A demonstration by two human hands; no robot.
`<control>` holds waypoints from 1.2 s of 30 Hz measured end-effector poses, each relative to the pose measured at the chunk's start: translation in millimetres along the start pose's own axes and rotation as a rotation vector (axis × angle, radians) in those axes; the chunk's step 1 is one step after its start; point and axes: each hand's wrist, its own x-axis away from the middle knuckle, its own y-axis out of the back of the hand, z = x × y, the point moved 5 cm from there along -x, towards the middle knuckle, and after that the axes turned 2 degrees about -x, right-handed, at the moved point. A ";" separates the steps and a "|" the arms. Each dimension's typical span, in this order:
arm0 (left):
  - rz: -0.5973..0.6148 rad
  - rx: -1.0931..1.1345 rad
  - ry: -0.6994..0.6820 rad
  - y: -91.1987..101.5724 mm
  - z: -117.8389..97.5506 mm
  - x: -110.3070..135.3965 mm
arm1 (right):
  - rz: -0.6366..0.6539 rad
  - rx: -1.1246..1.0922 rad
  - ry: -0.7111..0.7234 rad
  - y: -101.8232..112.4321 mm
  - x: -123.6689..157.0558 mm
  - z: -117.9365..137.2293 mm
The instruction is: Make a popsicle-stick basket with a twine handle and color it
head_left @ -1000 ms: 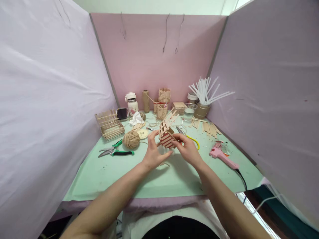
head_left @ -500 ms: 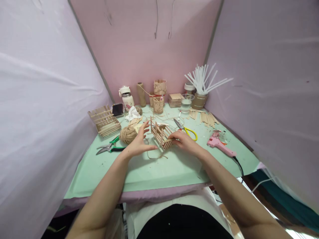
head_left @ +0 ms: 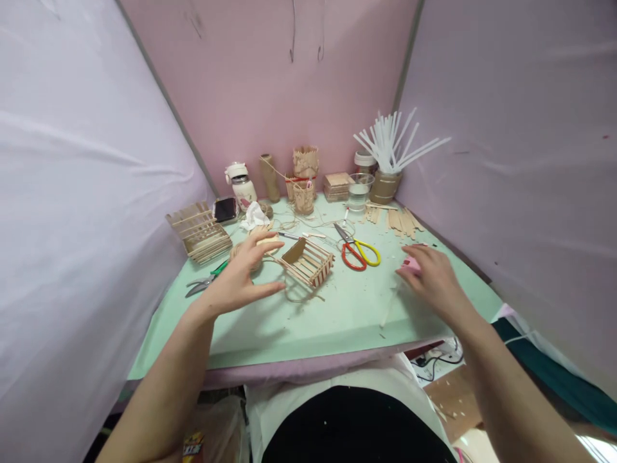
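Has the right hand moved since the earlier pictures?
Yes: the right hand moved rightward past the scissors, and is now at the pink glue gun.

My green-covered table (head_left: 347, 315) carries a small slatted box (head_left: 308, 263) near its middle, scissors (head_left: 351, 240) just beside it towards the right edge. By the left edge I have a larger slatted box (head_left: 206, 236); along the far edge, a bottle (head_left: 243, 190), a tube (head_left: 270, 179) and stacked wooden squares (head_left: 337, 188); near the far right corner, loose sticks (head_left: 403, 223).

Two slatted baskets (head_left: 308, 262) (head_left: 209, 247), one glue gun (head_left: 411, 265), one phone (head_left: 225, 209)
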 end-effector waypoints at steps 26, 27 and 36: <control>1.047 -0.527 0.161 -87.2 -30.7 -112.2 | 0.225 -0.991 -0.776 -2.4 58.4 5.8; 1.046 -0.522 0.159 -88.6 -30.3 -112.1 | 0.267 -1.101 -0.780 -5.8 62.7 18.8; 0.999 -0.415 0.236 -85.0 -26.9 -114.3 | 0.372 -1.383 -0.752 -19.9 65.8 91.5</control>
